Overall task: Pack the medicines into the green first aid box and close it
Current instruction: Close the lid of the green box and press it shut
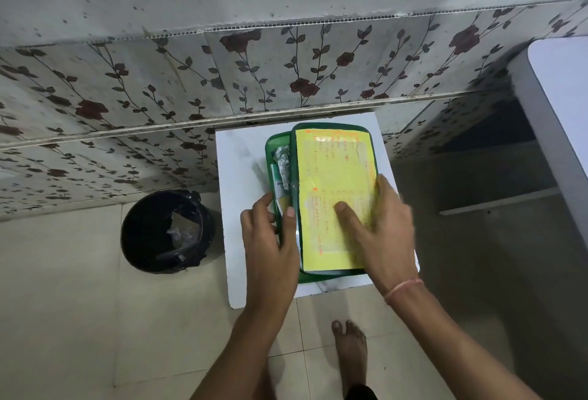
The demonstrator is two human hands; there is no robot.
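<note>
- Box (274, 157) sits mid-frame on the white table (237, 177), lid (334, 196) offset right, meds (281, 161) showing left.
- Left hand (270, 240) pinches the box's near-left rim.
- Right hand (378, 227) lies flat, open, on the lid.
- Best slide the lid left, square the edges, press down.
- Little table margin; bin (165, 231) lower left.

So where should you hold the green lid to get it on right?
Hold the green lid by its two long edges, one hand on each side. It sits shifted right, leaving the box open on the left, so it probably needs sliding left.
</note>
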